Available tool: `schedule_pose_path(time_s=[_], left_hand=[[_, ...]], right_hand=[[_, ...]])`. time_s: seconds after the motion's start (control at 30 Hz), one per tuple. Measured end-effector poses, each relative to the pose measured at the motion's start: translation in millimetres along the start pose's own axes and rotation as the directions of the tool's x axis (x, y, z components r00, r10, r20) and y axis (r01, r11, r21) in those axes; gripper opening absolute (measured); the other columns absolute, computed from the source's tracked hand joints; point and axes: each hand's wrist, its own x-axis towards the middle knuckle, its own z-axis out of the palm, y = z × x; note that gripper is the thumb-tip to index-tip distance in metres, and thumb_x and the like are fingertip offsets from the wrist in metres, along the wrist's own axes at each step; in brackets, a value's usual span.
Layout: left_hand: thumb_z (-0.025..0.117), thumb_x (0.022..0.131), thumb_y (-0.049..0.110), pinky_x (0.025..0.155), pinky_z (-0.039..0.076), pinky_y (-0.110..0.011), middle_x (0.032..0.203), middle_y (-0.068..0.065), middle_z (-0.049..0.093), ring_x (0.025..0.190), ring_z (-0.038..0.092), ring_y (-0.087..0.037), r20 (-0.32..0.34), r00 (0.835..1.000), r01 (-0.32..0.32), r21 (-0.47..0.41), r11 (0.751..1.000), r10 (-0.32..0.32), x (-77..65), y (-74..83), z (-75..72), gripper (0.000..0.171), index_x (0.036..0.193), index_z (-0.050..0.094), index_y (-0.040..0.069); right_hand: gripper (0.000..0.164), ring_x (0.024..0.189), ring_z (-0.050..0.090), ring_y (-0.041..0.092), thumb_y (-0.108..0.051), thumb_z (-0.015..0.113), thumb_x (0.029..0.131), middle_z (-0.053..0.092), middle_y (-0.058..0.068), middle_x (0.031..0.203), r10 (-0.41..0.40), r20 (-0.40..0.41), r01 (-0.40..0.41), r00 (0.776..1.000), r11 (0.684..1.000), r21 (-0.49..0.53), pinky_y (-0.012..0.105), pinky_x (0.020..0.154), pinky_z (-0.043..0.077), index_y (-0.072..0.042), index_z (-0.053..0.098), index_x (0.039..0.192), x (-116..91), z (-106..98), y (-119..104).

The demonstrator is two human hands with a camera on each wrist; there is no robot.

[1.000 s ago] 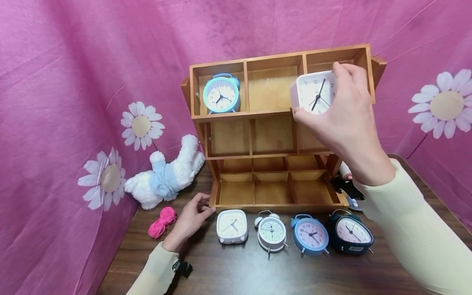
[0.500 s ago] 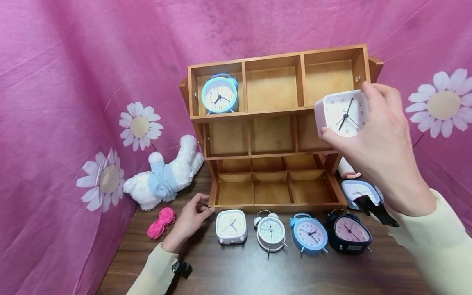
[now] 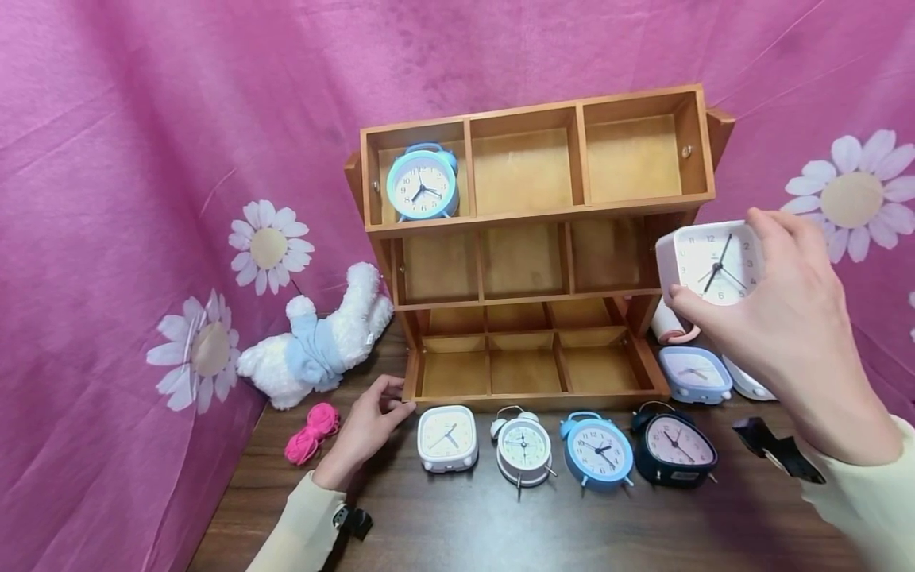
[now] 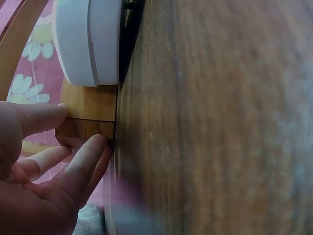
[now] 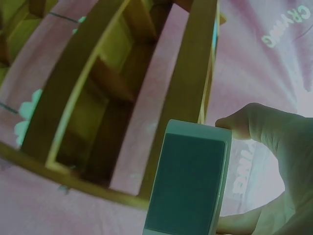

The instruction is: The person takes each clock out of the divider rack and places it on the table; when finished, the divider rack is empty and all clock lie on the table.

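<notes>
My right hand (image 3: pixel 793 334) grips a square white alarm clock (image 3: pixel 715 266) by its sides, thumb low and fingers at the upper right. It holds the clock upright in the air, right of the wooden shelf (image 3: pixel 539 401). In the right wrist view the clock's dark side panel (image 5: pixel 188 181) shows between thumb and fingers. My left hand (image 3: pixel 368 433) holds the shelf's lower left front corner; in the left wrist view thumb and fingers lie on either side of that wooden corner (image 4: pixel 88 128). A light blue twin-bell clock (image 3: pixel 422 187) stands in the top left compartment.
Before the shelf stand a white square clock (image 3: pixel 448 438), a white bell clock (image 3: pixel 524 449), a blue clock (image 3: pixel 599 453) and a dark clock (image 3: pixel 675 449). A pale blue clock (image 3: pixel 693 375) sits at right. Left lie a plush toy (image 3: pixel 314 349) and pink yarn (image 3: pixel 312 433).
My right hand has carried the white clock from in front of the top right compartment down and right, off the shelf's front. The left hand stays at the corner.
</notes>
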Motion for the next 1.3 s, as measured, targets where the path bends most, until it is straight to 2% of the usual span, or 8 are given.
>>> schedule_pose_path(time_s=[0.23,0.37,0.6,0.73,0.9,0.97,1.13,1.3], left_hand=[[0.082,0.103,0.014,0.081,0.058,-0.029,0.126,-0.017,0.078,0.108,0.078,-0.026,0.0,1.0,0.005,0.003,1.0,-0.005,-0.8,-1.1,0.5,0.033,0.133,0.07,0.008],[0.082,0.103,0.013,0.08,0.057,-0.028,0.125,-0.017,0.078,0.107,0.078,-0.027,-0.005,1.0,0.002,0.006,1.0,-0.002,-0.4,0.0,-0.7,0.033,0.133,0.07,0.009],[0.081,0.103,0.014,0.08,0.056,-0.028,0.125,-0.016,0.079,0.107,0.078,-0.027,-0.005,1.0,-0.005,-0.002,1.0,0.005,0.2,-0.8,-1.0,0.032,0.132,0.07,0.009],[0.081,0.103,0.013,0.081,0.056,-0.028,0.126,-0.016,0.079,0.108,0.078,-0.027,-0.001,1.0,-0.001,-0.002,1.0,0.001,0.2,-0.9,-0.4,0.032,0.132,0.07,0.009],[0.082,0.103,0.014,0.081,0.056,-0.028,0.126,-0.015,0.079,0.109,0.078,-0.025,0.0,1.0,0.001,-0.002,1.0,-0.001,-0.4,0.1,0.1,0.032,0.133,0.07,0.01],[0.082,0.103,0.014,0.081,0.056,-0.029,0.126,-0.015,0.079,0.109,0.078,-0.025,0.002,1.0,-0.002,-0.003,1.0,0.002,-0.6,0.5,0.0,0.033,0.133,0.07,0.009],[0.082,0.103,0.014,0.081,0.057,-0.03,0.127,-0.015,0.078,0.109,0.078,-0.025,0.007,1.0,0.011,-0.002,1.0,-0.011,0.7,-0.3,0.6,0.033,0.133,0.07,0.01],[0.082,0.103,0.014,0.082,0.056,-0.03,0.127,-0.014,0.079,0.109,0.078,-0.025,0.008,1.0,0.019,0.003,1.0,-0.019,1.7,-0.4,1.0,0.034,0.134,0.07,0.011]], right_hand=[[0.112,0.147,0.035,0.062,-0.035,0.087,0.087,0.028,0.035,0.176,0.02,0.009,-0.019,1.0,0.997,-0.08,0.077,0.11,0.033,0.006,0.028,0.172,-11,0,37],[0.111,0.149,0.033,0.062,-0.034,0.086,0.087,0.027,0.038,0.175,0.031,0.016,-0.029,0.999,0.993,-0.111,0.079,0.11,0.033,0.007,0.027,0.172,-13,-2,53],[0.104,0.146,0.033,0.063,-0.032,0.087,0.085,0.032,0.042,0.169,0.037,0.035,-0.031,0.999,0.987,-0.155,0.078,0.1,0.033,0.011,0.036,0.165,-24,1,78],[0.103,0.149,0.031,0.061,-0.026,0.087,0.083,0.035,0.043,0.166,0.029,0.027,-0.024,0.999,0.987,-0.162,0.075,0.103,0.032,0.014,0.037,0.163,-34,3,97],[0.101,0.15,0.031,0.062,-0.02,0.085,0.08,0.037,0.047,0.161,0.021,0.011,-0.02,1.0,0.991,-0.134,0.072,0.121,0.028,0.019,0.037,0.16,-49,8,118],[0.1,0.148,0.033,0.062,-0.019,0.084,0.079,0.038,0.048,0.159,0.023,0.012,-0.021,1.0,0.991,-0.131,0.072,0.121,0.029,0.02,0.038,0.159,-55,10,125],[0.094,0.141,0.037,0.063,-0.022,0.086,0.078,0.042,0.048,0.153,0.009,0.062,0.001,0.998,0.985,-0.172,0.075,0.101,0.032,0.019,0.045,0.152,-67,17,147],[0.09,0.134,0.042,0.063,-0.03,0.088,0.081,0.043,0.045,0.151,0.001,0.142,0.031,0.99,0.976,-0.217,0.078,0.091,0.036,0.014,0.048,0.149,-77,27,168]])
